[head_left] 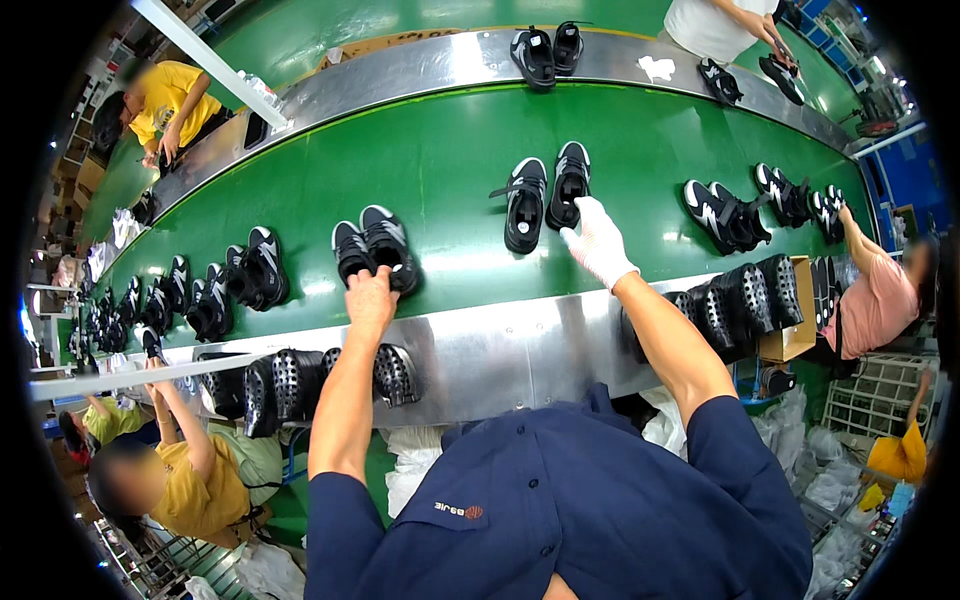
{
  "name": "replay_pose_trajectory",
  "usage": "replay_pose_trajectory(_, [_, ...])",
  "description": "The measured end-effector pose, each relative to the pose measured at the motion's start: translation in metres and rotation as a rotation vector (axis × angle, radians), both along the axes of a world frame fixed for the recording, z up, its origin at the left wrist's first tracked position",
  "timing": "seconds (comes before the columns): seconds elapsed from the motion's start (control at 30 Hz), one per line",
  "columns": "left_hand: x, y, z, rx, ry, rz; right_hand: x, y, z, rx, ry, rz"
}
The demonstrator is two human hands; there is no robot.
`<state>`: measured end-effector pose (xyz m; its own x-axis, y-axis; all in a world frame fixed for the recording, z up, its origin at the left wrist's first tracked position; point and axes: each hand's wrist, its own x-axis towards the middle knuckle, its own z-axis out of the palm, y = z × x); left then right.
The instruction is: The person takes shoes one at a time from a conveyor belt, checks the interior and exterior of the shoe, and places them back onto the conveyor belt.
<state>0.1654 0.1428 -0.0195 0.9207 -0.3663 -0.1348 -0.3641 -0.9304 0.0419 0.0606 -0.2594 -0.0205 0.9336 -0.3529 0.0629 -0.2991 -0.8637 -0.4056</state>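
My bare left hand (371, 301) is at the heels of a pair of black sneakers with grey toes, its fingers bent over the heel of the right shoe (388, 244) and close against the left shoe (350, 250). My right hand (601, 245), in a white glove, has its thumb and fingers around the heel of another black sneaker (570, 180). Beside that one lies its mate (525, 205), untouched, with its strap sticking out to the left. Both pairs rest on the green belt (450, 190), toes pointing away from me.
More sneakers stand along the belt at left (262, 270) and right (725, 213). Black studded shoe-shaped pieces line the near metal ledge (500, 350), some by a cardboard box (790, 345). Co-workers sit at both sides; others work beyond the far metal ledge (420, 72).
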Motion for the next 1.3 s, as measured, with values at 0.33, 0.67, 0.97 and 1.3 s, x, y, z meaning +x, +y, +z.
replay_pose_trajectory(0.33, [-0.043, -0.205, -0.031, -0.306, -0.098, -0.313, 0.019, 0.015, -0.036, -0.056, 0.085, 0.204])
replay_pose_trajectory(0.67, [-0.106, -0.14, 0.024, -0.385, 0.218, -0.517, -0.083, 0.09, 0.027, 0.003, 0.109, 0.249])
replay_pose_trajectory(0.97, [-0.197, -0.074, 0.063, -0.314, 0.469, -0.426, -0.209, 0.115, 0.051, 0.208, 0.052, 0.208])
replay_pose_trajectory(1.3, [-0.205, -0.124, 0.082, -0.743, 0.401, -0.459, -0.307, -0.02, 0.028, -0.334, 0.073, -0.53])
